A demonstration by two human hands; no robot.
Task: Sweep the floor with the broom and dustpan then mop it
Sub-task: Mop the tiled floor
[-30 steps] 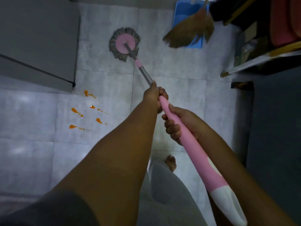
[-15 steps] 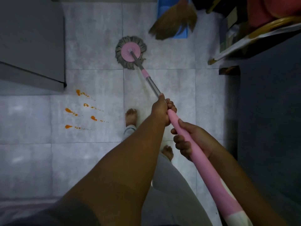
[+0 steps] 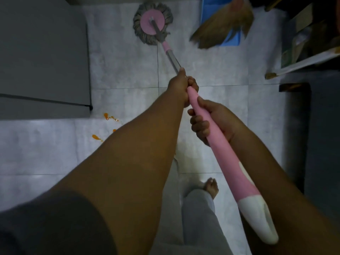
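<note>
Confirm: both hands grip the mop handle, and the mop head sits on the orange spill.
Wrong: the head view shows the mop head on tile well ahead of the orange spill. Left hand and right hand do grip the mop handle.

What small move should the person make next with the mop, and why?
Probably draw the mop head back and leftward onto the orange stains. The left hand and right hand grip the handle, the head lies farther ahead, and the stains by the grey cabinet look unwiped.
</note>
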